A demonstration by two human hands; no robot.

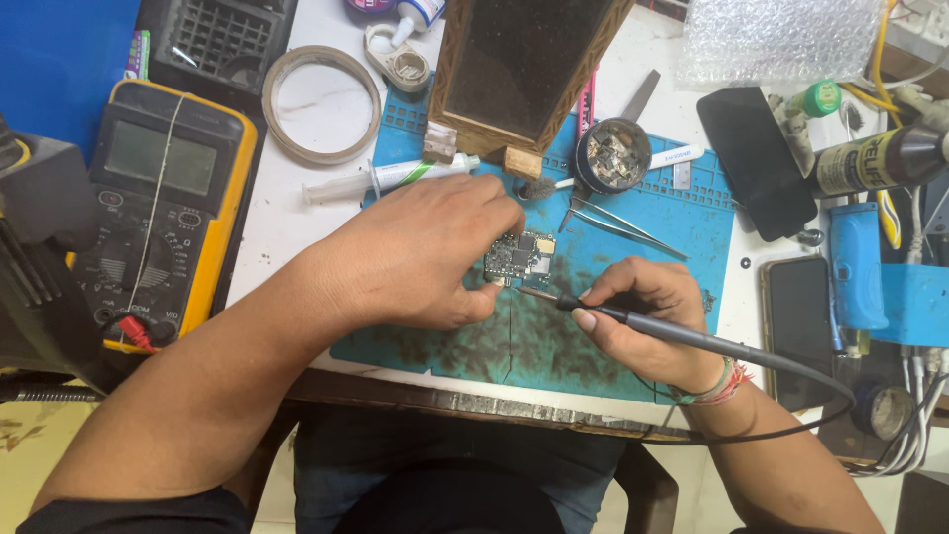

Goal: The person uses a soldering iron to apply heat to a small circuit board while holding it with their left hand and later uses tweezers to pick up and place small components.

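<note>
**Soldering iron tip at the lower edge of the held board**

Pinching the small circuit board (519, 259) between the fingertips of my left hand (415, 259), I keep it just above the blue work mat (682, 222), near the mat's middle. My right hand (647, 316) is closed in a pen grip around the soldering iron (633, 318). The iron's long axis runs from lower right, where its cable leaves past my wrist, up and to the left; its tip sits at the board's lower edge, touching or all but touching, I cannot tell which. The board therefore lies up and to the left of my right hand, and directly at my left fingertips, so the left hand is the nearer. Tweezers (623, 225) rest on the mat just beyond the board, apart from both hands. A yellow multimeter (163, 198) stands well to the left.
</note>
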